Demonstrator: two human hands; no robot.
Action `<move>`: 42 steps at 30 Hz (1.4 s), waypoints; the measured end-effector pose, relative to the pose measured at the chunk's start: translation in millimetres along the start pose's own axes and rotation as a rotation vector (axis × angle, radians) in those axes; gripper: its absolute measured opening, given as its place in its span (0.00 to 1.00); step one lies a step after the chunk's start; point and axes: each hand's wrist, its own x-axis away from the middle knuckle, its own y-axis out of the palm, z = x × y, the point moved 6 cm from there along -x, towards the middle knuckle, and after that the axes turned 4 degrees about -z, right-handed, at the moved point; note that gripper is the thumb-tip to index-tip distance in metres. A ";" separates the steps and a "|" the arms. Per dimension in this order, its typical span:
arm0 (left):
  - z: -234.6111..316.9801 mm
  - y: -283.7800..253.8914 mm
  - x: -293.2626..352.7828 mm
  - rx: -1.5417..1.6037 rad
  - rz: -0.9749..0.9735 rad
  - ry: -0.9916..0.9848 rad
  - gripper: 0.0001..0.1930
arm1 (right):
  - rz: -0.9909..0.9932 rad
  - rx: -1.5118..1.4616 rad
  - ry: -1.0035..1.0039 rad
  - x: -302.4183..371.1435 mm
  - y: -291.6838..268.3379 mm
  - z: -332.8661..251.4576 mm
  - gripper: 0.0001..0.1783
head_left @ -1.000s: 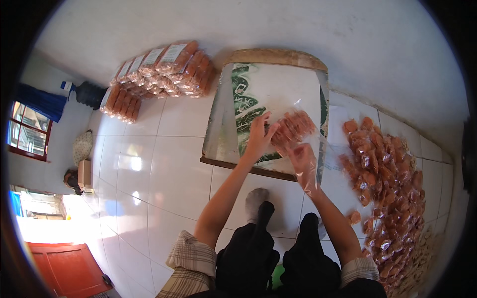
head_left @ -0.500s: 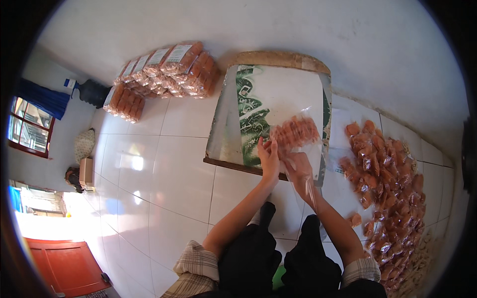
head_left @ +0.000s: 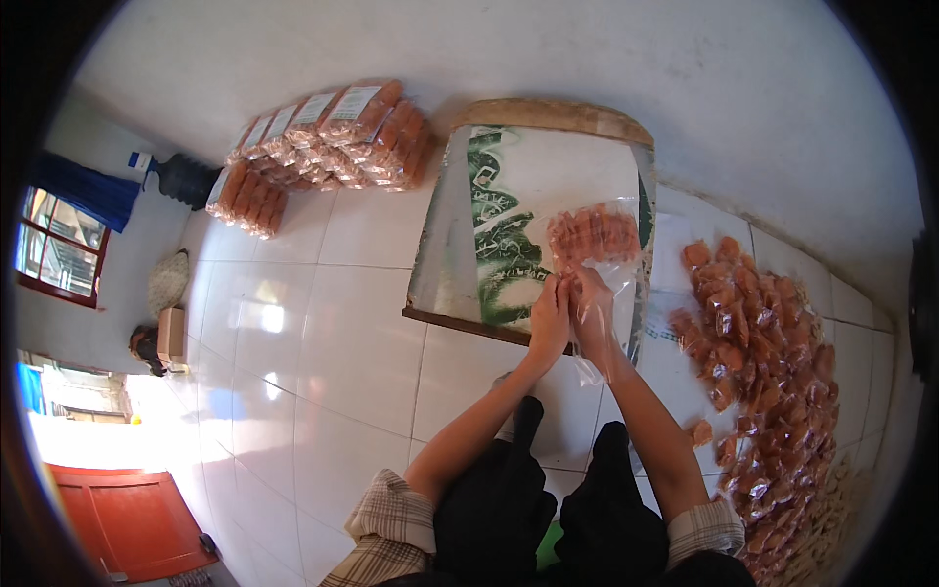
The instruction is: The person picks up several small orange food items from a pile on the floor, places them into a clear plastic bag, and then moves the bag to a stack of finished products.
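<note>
A clear plastic bag (head_left: 626, 276) with a row of orange-brown packets (head_left: 594, 235) at its far end lies on the low table (head_left: 577, 166). My left hand (head_left: 551, 315) is closed, its fingertips pinching the bag's film just below the packets. Right beside it, my right hand (head_left: 593, 305) has the loose film draped over it and round the wrist; its fingers are bent against the bag near the left fingertips. Whether that hand is inside the bag or under its film, I cannot tell.
A big heap of small orange-brown packets (head_left: 773, 391) covers the floor at right. Filled, labelled bags (head_left: 342, 137) are stacked against the wall at far left. Beyond them are a dark water jug (head_left: 186, 183), a cardboard box (head_left: 171, 335) and a red door (head_left: 132, 523).
The packets in the bag have moved slightly right and away from me and now lie straighter on the table. My left hand has shifted right, close against my right hand.
</note>
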 end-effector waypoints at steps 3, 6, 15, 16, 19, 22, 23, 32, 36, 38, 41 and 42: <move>3.1 -1.1 -3.2 -0.028 -0.113 0.016 0.09 | -0.048 0.036 0.067 -4.8 2.4 4.1 0.11; 6.6 -5.0 -5.0 -0.065 -0.162 0.042 0.08 | -0.035 0.106 0.070 -6.5 7.0 14.1 0.10; -9.4 -3.6 -8.5 0.079 -0.262 -0.063 0.14 | -0.164 -0.128 0.359 -6.0 21.8 28.8 0.15; -13.5 -6.2 -10.5 0.035 -0.219 -0.059 0.14 | -0.202 -0.192 0.358 -6.8 20.1 24.9 0.15; -20.6 10.8 -12.9 0.008 -0.200 -0.076 0.17 | -0.152 -0.289 0.229 16.4 3.4 68.0 0.15; -45.6 -31.8 -16.2 -0.013 0.010 -0.065 0.16 | -0.254 -0.076 -0.046 48.8 -23.7 1.1 0.16; -10.3 -30.1 -5.6 -0.095 0.128 0.064 0.13 | -0.260 -0.006 -0.060 67.8 -48.8 -1.4 0.16; 135.3 129.2 75.7 -0.139 -0.812 0.739 0.11 | 0.153 0.246 0.561 202.6 -246.7 103.8 0.10; 74.5 232.0 93.1 -0.197 -1.006 0.509 0.15 | 0.317 0.645 0.432 206.2 -261.8 157.5 0.25; 30.0 269.9 95.8 -0.177 -0.942 0.355 0.18 | 0.216 0.718 0.415 185.0 -249.5 166.4 0.30; -1.8 307.1 116.1 -0.130 -0.697 0.212 0.24 | 0.108 0.867 0.418 181.4 -238.9 182.4 0.31; 0.6 314.9 126.4 -0.122 -0.616 0.186 0.26 | 0.079 0.928 0.429 188.1 -240.7 189.0 0.30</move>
